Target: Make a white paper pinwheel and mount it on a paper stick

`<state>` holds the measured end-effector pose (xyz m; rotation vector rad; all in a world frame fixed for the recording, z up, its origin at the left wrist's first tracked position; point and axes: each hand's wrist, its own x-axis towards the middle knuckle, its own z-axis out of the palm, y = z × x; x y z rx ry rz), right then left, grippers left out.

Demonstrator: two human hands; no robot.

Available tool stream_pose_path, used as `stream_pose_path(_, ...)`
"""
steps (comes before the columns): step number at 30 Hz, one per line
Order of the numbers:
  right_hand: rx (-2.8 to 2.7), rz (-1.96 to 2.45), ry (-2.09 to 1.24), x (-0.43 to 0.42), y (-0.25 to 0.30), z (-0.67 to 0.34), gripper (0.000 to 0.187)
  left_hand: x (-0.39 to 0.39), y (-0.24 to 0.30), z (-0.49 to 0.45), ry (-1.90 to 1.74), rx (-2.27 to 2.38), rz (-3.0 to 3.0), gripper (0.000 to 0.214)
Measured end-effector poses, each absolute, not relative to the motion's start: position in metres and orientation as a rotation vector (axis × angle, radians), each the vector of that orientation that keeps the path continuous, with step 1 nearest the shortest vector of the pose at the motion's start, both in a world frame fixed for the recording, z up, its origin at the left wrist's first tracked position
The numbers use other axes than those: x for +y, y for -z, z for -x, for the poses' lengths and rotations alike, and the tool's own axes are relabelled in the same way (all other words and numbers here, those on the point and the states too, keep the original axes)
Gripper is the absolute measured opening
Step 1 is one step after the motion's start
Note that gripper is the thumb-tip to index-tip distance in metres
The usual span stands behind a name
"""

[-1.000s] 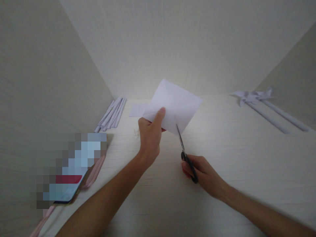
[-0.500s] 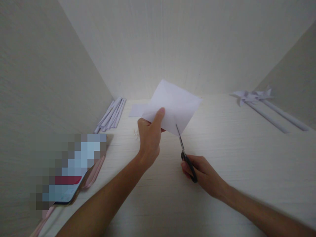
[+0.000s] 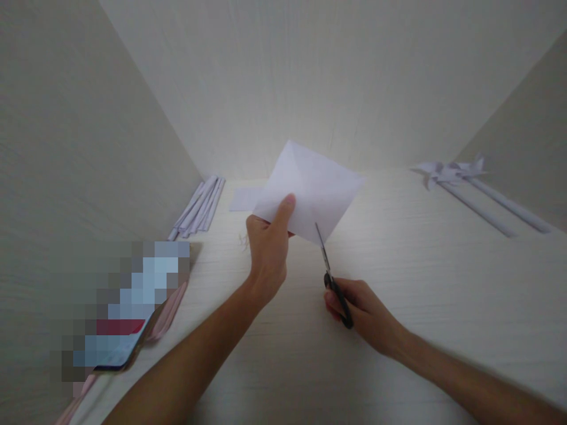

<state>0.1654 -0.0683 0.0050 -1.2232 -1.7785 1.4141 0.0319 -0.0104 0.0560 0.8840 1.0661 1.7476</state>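
Note:
A white square sheet of paper (image 3: 316,183), with faint creases, is held up over the table by my left hand (image 3: 271,245). The thumb lies on top of its left side and the fingers are folded underneath. My right hand (image 3: 354,304) grips the black handles of a pair of scissors (image 3: 330,274). Its blades point up and away from me, at the paper's near corner, with one blade lying over the sheet. The other blade is hidden behind the paper.
Several rolled paper sticks (image 3: 198,206) lie at the back left. Two paper pinwheels (image 3: 452,172) on sticks rest at the right. Another paper piece (image 3: 243,199) lies behind my left hand. A phone (image 3: 128,324), partly pixelated, leans at the left with a pink strap (image 3: 168,316). Walls rise around the table (image 3: 425,265).
Very little differs. Both hands, the scissors and the paper keep nearly the same positions, with only a slight shift of the whole view.

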Motion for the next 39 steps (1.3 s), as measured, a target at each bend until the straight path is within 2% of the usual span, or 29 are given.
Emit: stream_pose_path(39, -1.702, 1.191, -1.48, -0.0702, -0.0079, -0.1624, 0.042, -0.018, -0.047, -0.0325, -1.667, 1.132, -1.003, 0.026)
